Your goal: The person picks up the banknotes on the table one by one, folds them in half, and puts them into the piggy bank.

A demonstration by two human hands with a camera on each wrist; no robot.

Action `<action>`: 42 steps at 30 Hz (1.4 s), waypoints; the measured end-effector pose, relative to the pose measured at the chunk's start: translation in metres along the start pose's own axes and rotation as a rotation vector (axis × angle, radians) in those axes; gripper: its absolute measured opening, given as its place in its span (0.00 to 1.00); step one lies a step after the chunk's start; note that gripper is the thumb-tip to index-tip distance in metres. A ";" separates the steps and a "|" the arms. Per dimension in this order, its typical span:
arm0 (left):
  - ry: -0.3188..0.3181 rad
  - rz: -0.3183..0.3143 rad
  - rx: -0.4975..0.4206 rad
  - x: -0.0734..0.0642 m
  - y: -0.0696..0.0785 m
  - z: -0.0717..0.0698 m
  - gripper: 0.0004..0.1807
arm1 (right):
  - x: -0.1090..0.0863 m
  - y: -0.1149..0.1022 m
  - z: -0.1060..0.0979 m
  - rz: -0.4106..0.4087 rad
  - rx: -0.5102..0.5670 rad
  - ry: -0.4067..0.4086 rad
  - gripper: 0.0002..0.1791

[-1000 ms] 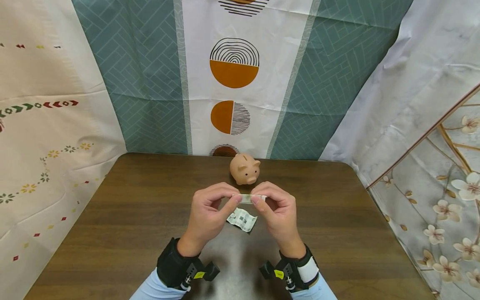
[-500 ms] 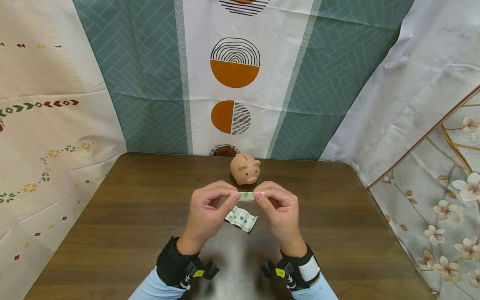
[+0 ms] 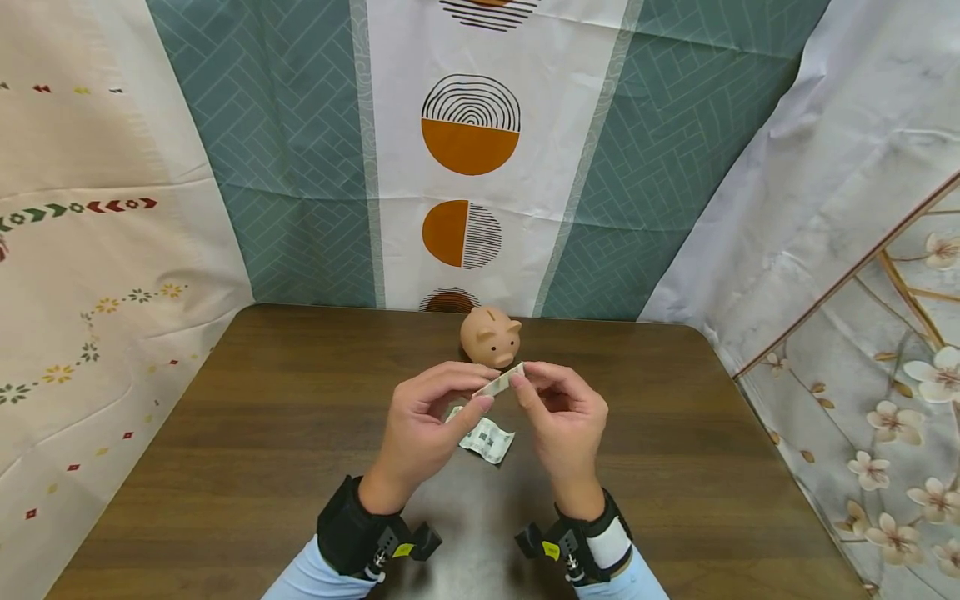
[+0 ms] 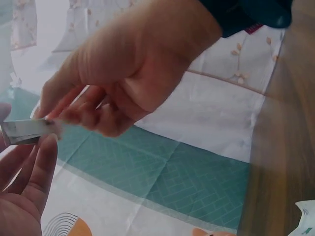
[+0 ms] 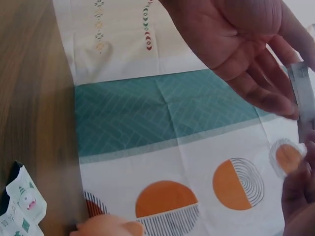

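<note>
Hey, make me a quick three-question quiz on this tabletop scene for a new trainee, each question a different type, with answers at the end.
1. What stands near the far edge of the table?

2. In the head view, how does the pale strip sit?
A) Level
B) Right end higher
C) Left end higher

3. True or false: the printed paper is pinched by the right hand.

Key:
1. A piggy bank
2. B
3. False; it lies on the table, and the right hand pinches the strip.

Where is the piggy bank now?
In the head view, the piggy bank stands at the far side of the table, about midway across, beyond the folded strip.
</note>
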State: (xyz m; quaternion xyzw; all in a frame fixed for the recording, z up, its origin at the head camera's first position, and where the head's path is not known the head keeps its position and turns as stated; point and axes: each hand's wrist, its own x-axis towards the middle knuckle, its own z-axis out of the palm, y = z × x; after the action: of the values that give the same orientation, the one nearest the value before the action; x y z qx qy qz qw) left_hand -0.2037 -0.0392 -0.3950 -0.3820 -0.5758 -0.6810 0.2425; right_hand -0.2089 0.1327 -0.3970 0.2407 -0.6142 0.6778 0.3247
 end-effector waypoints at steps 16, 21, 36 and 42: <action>-0.024 0.040 0.240 0.000 -0.001 -0.003 0.27 | 0.001 -0.011 -0.001 0.132 0.122 -0.442 0.31; -0.037 0.041 0.326 0.001 -0.001 -0.004 0.28 | 0.001 -0.018 -0.003 0.197 0.039 -0.428 0.27; 0.022 -0.120 0.231 0.003 0.002 -0.011 0.15 | 0.009 -0.019 -0.010 0.183 -0.109 -0.449 0.12; -0.048 -0.251 0.129 0.002 0.007 -0.013 0.06 | 0.010 -0.018 -0.013 0.158 -0.119 -0.400 0.08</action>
State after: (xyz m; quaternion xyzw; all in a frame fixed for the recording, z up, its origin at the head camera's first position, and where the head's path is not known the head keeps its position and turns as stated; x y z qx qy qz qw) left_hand -0.2026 -0.0526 -0.3895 -0.3068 -0.6673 -0.6582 0.1655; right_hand -0.2017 0.1480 -0.3792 0.3022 -0.7222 0.6023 0.1560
